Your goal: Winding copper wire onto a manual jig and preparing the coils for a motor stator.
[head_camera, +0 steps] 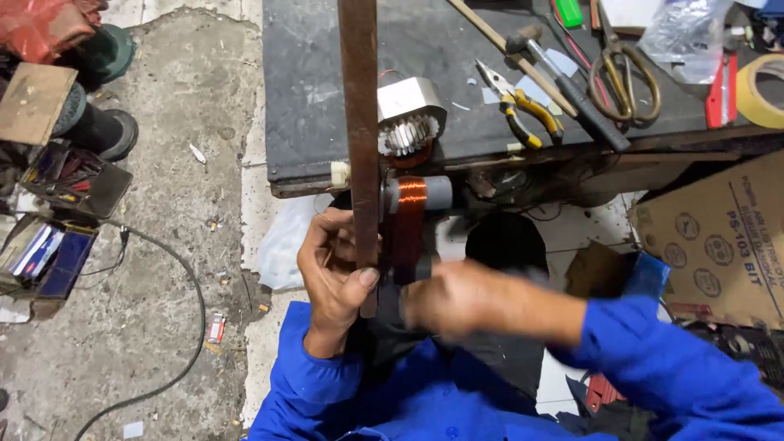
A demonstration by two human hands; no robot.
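Observation:
My left hand (333,265) grips the lower end of a long upright brown wooden bar (359,122) that runs to the top of the view. My right hand (453,296) is motion-blurred beside a band of copper wire (408,224) wound around a grey cylinder (418,194) fixed at the bench edge. Whether the right hand holds anything is hidden by the blur. A metal motor stator (410,116) with a toothed core sits on the dark bench (310,90) just above the cylinder. Both my sleeves are blue.
On the bench lie yellow-handled pliers (523,106), a hammer (563,77), scissors (625,69), a tape roll (763,90) and a plastic bag (682,33). A cardboard box (719,237) stands at the right. Black cable (175,327) and open boxes (49,245) lie on the concrete floor.

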